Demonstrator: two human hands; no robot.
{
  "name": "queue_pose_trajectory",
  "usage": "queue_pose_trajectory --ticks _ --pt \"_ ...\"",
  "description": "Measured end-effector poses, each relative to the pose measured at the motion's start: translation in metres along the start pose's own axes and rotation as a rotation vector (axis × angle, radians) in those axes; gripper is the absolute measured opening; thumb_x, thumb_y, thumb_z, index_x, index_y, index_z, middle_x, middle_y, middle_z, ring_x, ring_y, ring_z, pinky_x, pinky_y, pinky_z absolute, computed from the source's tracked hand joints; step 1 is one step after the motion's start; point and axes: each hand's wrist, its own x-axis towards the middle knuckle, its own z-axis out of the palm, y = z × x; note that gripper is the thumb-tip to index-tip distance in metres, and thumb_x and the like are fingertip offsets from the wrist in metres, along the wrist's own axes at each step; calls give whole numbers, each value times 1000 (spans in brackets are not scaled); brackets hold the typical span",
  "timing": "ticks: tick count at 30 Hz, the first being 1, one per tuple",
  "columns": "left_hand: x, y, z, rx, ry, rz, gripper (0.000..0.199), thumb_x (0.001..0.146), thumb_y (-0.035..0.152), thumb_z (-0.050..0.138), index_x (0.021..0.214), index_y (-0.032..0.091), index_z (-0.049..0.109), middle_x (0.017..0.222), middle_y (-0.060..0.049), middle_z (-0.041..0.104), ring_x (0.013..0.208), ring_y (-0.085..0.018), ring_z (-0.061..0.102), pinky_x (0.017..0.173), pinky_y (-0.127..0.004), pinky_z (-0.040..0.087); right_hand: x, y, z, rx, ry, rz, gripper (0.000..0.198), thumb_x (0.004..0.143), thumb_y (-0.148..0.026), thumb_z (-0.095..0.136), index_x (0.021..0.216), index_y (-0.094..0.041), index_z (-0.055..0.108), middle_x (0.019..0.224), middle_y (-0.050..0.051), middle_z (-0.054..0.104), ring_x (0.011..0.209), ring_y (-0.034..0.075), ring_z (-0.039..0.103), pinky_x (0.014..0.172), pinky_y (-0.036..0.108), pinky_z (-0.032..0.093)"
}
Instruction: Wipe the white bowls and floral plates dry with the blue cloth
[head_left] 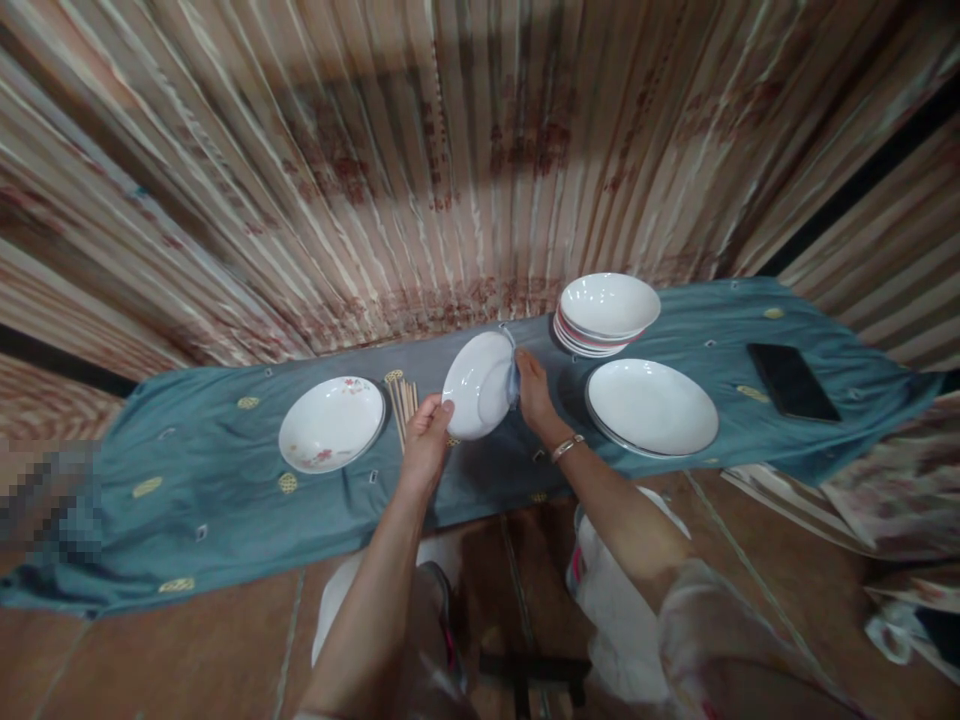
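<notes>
**White dish (474, 388) held tilted above the bench (225, 530)**

The largest thing before me is the striped curtain (375, 180), which hangs in folds along the far side. In front of it stands my long bench, dressed in a blue-green cover (810, 440) with small yellow marks. On its right part, at the near side, lie white plates (652, 405), one upon another. Just behind them, more far, is a stack of bowls (606, 308). To the left lies a flowered plate (330, 425). A flat black device (793, 382) rests at the far right.

The white dish is in the middle, between my hands, its inside turned partly toward me. My left hand (426, 435) is closed on its left near rim, with the thumb on top. My right hand (534, 390) has the fingers bent around a bluish cloth (514, 385) at the right rim; how tightly it presses, I cannot tell. Near my left hand lie thin wooden sticks (403, 400). The smallest thing is the bracelet (568, 447) on my right wrist.
</notes>
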Motion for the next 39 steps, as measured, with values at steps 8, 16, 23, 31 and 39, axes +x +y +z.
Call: queue_pose_trajectory --ticks 8,16,23,31,39 --pt "0 -22 -5 122 -57 -37 25 69 40 76 78 18 69 71 1 64 66 -12 56 64 -22 45 7 -29 -15 -132 9 -256 48 90 -55 47 112 -16 67 112 10 71 107 23 62 103 41 45" --pt "4 -24 -5 126 -31 153 46 66 24 70 113 21 68 116 -5 70 109 -22 61 99 -34 44 -5 -36 -8 -278 -75 -433 46 96 -53 43 119 -20 64 122 11 67 115 23 60 106 42 44" --pt "6 -9 -5 45 156 109 42 70 45 76 102 19 70 104 -6 73 100 -22 66 89 -32 50 -22 -49 1 -435 -201 -617 42 99 -45 39 130 -21 56 128 12 62 124 25 54 111 48 38" --pt "8 -4 -8 -88 204 31 45 57 51 84 82 18 66 76 -2 72 68 -15 65 68 -27 50 -29 -33 0 -361 -201 -447 47 98 -48 37 133 -21 54 133 11 60 127 23 52 115 45 35" --pt "9 -5 -11 -156 263 31 42 50 46 88 74 20 65 74 -1 72 69 -15 65 71 -27 51 -39 -1 0 -161 -118 -105 54 92 -56 38 130 -20 53 136 11 58 128 23 50 114 43 34"
